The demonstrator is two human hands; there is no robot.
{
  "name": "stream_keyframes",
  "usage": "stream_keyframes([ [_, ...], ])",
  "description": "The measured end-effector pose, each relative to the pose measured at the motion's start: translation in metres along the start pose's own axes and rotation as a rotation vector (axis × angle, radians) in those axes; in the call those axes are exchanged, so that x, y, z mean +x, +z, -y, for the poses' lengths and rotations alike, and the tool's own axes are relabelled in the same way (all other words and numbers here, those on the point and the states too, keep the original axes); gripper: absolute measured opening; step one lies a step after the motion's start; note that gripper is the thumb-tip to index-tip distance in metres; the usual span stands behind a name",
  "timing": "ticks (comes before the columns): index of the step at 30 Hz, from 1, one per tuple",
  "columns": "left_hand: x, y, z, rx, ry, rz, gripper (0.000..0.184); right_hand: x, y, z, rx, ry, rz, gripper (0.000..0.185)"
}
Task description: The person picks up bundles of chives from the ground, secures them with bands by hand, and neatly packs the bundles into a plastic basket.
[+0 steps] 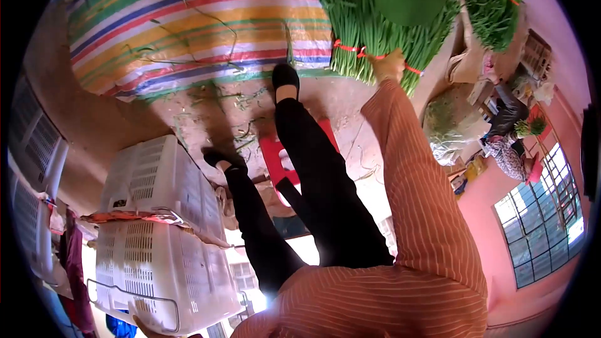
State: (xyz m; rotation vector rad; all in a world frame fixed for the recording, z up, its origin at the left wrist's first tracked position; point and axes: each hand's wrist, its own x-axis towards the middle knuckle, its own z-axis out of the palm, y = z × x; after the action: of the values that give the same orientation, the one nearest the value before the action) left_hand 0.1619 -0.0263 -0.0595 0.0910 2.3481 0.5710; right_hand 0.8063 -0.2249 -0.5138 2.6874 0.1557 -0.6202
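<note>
At the top centre-right, my right hand is closed at the cut ends of a bundle of long green stalks, beside its red ties. Several such bundles lie side by side there, and a green round patch covers part of them. Only a small part of my left hand shows at the bottom left edge, by the wire handle of a white crate; its fingers are mostly hidden. A striped plastic sheet with loose stalks on it lies left of the bundles.
White slatted crates are stacked at the left. A red stool stands by my legs. Loose stalks litter the floor. More bundled greens lie at the upper right. At the right, another person is near greens and a barred window.
</note>
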Motion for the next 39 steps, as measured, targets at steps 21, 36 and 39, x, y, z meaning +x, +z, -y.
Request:
stream_keyframes([
  [21,-0.003,0.000,0.001,-0.101,-0.059,0.023,0.065,-0.065,-0.050,-0.032,0.936,-0.116,0.777,0.054],
  [36,0.053,-0.022,0.043,-0.405,0.462,0.230,0.043,-0.415,-0.269,0.051,1.071,-0.779,1.658,0.059],
  [39,0.085,-0.006,0.053,-0.314,0.873,-0.219,0.054,-0.453,-0.299,0.057,0.928,-1.008,1.593,0.053],
])
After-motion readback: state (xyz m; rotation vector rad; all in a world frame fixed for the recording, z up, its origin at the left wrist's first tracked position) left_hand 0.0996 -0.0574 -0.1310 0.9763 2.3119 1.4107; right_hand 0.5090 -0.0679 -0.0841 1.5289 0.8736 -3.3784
